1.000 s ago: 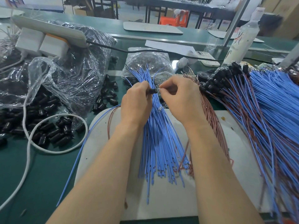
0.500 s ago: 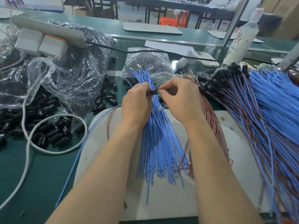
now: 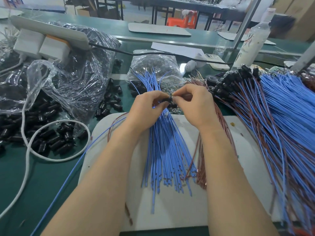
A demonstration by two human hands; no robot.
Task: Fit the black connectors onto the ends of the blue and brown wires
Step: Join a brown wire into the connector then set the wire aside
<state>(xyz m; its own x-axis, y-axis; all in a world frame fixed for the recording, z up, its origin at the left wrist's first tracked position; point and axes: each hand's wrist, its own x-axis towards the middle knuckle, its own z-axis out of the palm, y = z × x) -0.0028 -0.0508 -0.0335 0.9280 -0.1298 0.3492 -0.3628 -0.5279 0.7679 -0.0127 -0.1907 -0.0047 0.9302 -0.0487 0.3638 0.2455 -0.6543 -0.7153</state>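
Black connector: gripped in left hand over the blue wires, held steady for insertion; right hand pinches what seems a wire end at its mouth. Brown wires alongside

Factory assembly workshop. Green-topped benches are lined up in rows, more tables seen behind. Bulk stock is heaped on the bench: plastic bag of black connectors, bundles of blue and brown wires. White work board is laid in front; cardboard boxes are seen at back.
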